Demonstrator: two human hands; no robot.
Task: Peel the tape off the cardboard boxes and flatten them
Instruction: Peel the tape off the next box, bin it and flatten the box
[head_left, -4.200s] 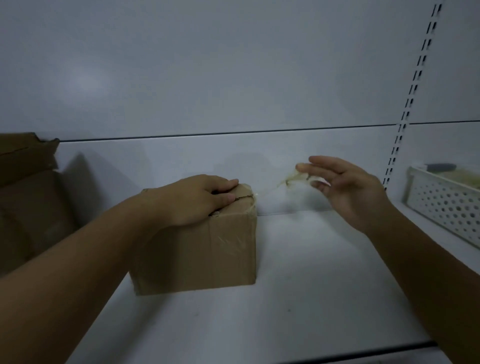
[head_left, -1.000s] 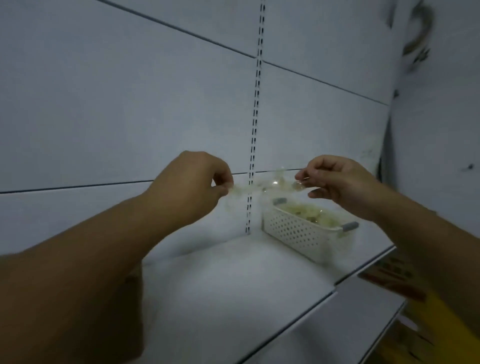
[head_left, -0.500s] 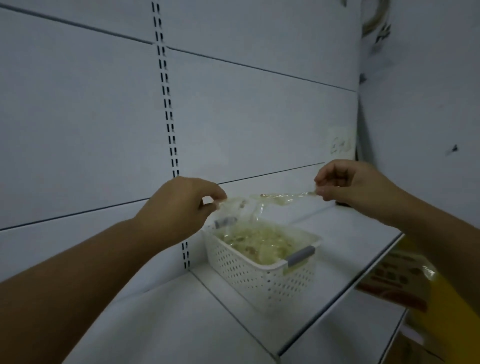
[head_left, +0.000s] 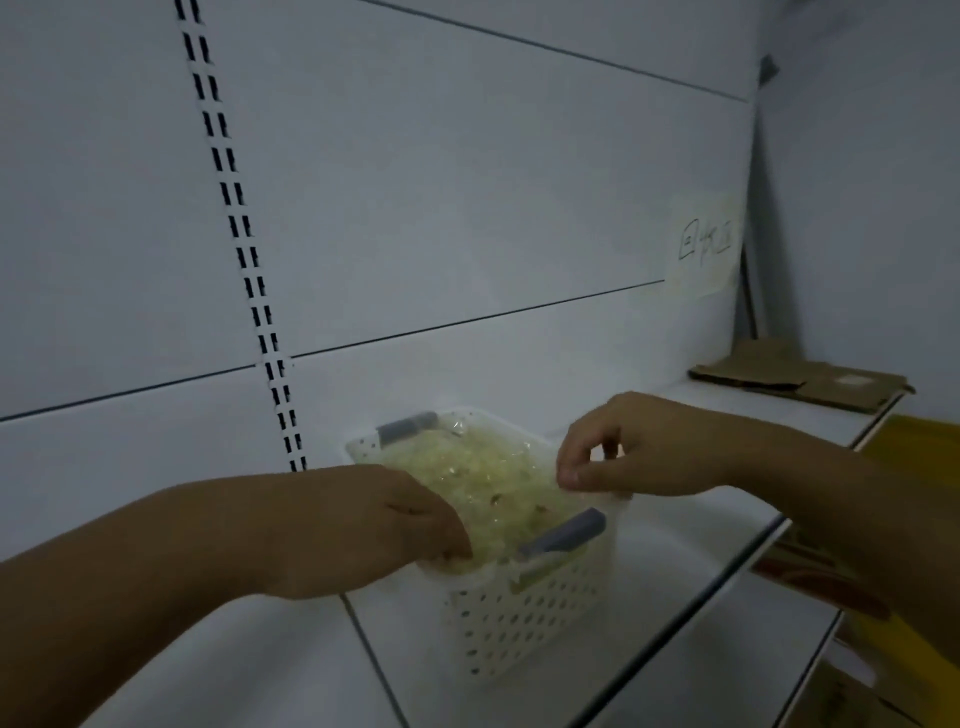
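Observation:
A white perforated basket (head_left: 524, 623) with grey handles stands on the white shelf (head_left: 675, 551), heaped with crumpled yellowish peeled tape (head_left: 493, 478). My left hand (head_left: 395, 525) reaches over the basket's near left corner, its fingertips pushed down into the heap, closed on the peeled tape strip. My right hand (head_left: 623, 447) hovers at the basket's right rim, thumb and forefinger pinched on the strip's other end. The clear strip is hard to tell apart from the heap. Flattened cardboard (head_left: 800, 382) lies at the shelf's far right end. The taped box is out of view.
A slotted upright (head_left: 244, 249) runs down the white back panel to the left of the basket. A paper note (head_left: 704, 244) is stuck on the panel at the right. Yellow and orange packaging (head_left: 914, 457) sits below the shelf's right edge.
The view has swung right from the box to the basket. Both hands carried the stretched tape strip over and lowered it into the basket; the left hand now presses into the heap.

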